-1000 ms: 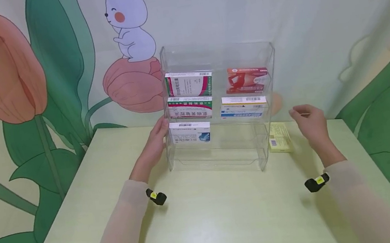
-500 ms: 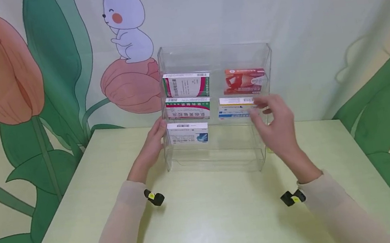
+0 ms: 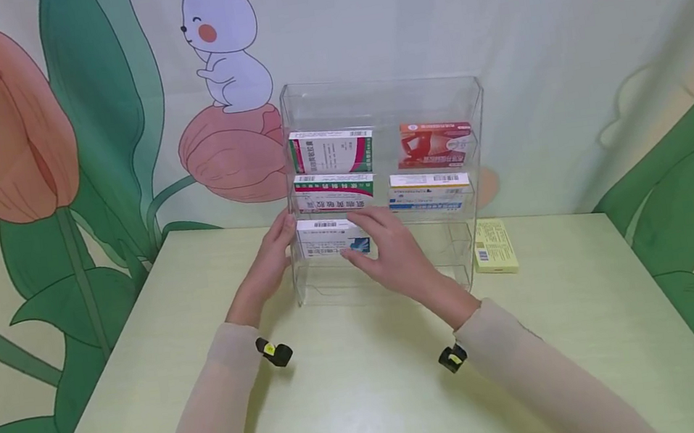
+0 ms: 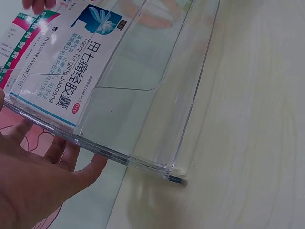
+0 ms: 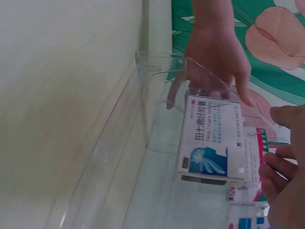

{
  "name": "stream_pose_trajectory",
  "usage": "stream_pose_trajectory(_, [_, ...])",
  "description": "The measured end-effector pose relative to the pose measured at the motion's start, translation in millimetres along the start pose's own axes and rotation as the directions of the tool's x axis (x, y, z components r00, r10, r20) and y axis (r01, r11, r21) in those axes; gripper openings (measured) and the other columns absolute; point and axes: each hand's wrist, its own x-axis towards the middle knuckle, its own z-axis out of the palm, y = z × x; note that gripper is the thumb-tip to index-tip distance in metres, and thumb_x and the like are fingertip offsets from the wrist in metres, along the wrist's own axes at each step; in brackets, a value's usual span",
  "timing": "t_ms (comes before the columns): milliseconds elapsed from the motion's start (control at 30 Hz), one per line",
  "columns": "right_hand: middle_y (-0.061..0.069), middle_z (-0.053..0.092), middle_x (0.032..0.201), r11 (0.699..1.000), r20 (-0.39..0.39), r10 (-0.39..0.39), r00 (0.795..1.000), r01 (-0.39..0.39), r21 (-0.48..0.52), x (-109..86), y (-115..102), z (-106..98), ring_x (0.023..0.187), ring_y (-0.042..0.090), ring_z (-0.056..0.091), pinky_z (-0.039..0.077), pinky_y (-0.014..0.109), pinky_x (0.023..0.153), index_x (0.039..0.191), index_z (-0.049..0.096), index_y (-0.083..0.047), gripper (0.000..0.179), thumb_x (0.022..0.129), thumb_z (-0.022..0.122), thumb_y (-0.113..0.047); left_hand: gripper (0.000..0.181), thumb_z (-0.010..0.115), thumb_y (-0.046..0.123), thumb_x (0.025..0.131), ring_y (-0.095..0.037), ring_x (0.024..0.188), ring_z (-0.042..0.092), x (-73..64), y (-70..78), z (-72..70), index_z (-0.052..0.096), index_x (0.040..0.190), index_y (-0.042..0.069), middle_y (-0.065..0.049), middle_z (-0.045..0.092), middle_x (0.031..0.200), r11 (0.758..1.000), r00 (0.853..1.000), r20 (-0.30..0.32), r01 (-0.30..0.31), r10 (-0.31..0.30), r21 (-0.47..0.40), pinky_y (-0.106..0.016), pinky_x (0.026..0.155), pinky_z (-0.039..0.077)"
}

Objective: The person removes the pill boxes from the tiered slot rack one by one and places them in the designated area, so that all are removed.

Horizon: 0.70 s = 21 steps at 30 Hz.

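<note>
A clear acrylic display rack (image 3: 381, 102) stands on the table, and my left hand (image 3: 267, 260) grips its left side edge. In the left wrist view, fingers (image 4: 88, 171) of that hand lie along the outside of the side panel. My right hand (image 3: 393, 247) hovers over the right end of a white medicine box (image 5: 209, 138) with a blue picture, low in the rack's left column. Its fingers are loosely bent and the thumb stands apart. In the right wrist view no grip on the box shows; contact is unclear.
Two green-and-magenta boxes, an upper one (image 3: 333, 152) and a lower one (image 3: 335, 192), sit above in the left column. A red box (image 3: 435, 145) and a white-blue box (image 3: 429, 192) fill the right column. A yellow box (image 3: 494, 247) lies on the table (image 3: 357, 391).
My right hand has swung left from above the yellow box, past the white-blue box, to the white medicine box at lower left. The left hand keeps its grip on the rack.
</note>
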Motion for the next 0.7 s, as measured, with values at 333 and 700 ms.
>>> stream_pose_trajectory(333, [0.011, 0.052, 0.155, 0.968, 0.177, -0.012, 0.984, 0.055, -0.244, 6.4, 3.5, 22.8, 0.143, 0.030, 0.043, 0.039, 0.050, 0.118, 0.156, 0.051, -0.003, 0.073, 0.098, 0.076, -0.039, 0.072, 0.033, 0.069, 0.107, -0.031, 0.160, 0.021, -0.8, -0.3, -1.3, 0.020, 0.170, 0.037, -0.002, 0.030, 0.171, 1.000, 1.000, 0.001, 0.011, -0.011, 0.009, -0.067, 0.120, 0.030])
stream_pose_trajectory(700, [0.011, 0.063, 0.139, 0.906, 0.131, -0.044, 0.990, 0.095, -0.413, 15.8, 1.9, 31.2, 0.126, 0.030, 0.050, 0.049, 0.044, 0.095, 0.142, 0.064, -0.006, 0.056, 0.097, 0.078, -0.034, 0.074, 0.033, 0.070, 0.107, -0.032, 0.161, 0.017, -2.3, 1.3, -0.4, 0.020, 0.170, 0.035, -0.002, 0.028, 0.172, 1.000, 1.000, 0.002, -0.003, 0.003, 0.010, -0.069, 0.120, 0.029])
